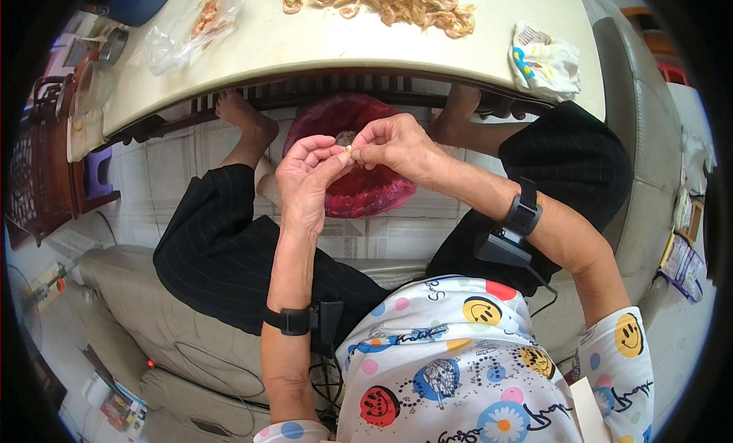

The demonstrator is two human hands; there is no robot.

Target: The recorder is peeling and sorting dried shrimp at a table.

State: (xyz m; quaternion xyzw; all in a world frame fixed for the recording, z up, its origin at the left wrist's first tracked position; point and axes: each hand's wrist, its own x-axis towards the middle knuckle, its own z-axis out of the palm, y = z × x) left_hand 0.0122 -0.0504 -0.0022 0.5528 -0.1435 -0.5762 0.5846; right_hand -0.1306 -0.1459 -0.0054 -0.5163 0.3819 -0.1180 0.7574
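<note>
Over the bin, my left hand (312, 171) and my right hand (398, 148) meet fingertip to fingertip. Between them they pinch a small pale-orange shrimp (349, 149), mostly hidden by the fingers. Below is a round bin lined with a red plastic bag (372, 199), with some pale scraps (345, 137) partly visible inside. A heap of dried shrimp in their shells (395, 5) lies at the far side of the table (275, 48). To its left, a clear plastic bag (220, 19) holds several peeled orange shrimp (206, 18).
A folded printed cloth (544, 62) rests near the table's right corner. At the upper left stands a blue container (137, 2), with a glass jar (94, 85) by the table's left edge. A grey sofa (126, 282) surrounds my seat, and a cable (215, 360) lies across it.
</note>
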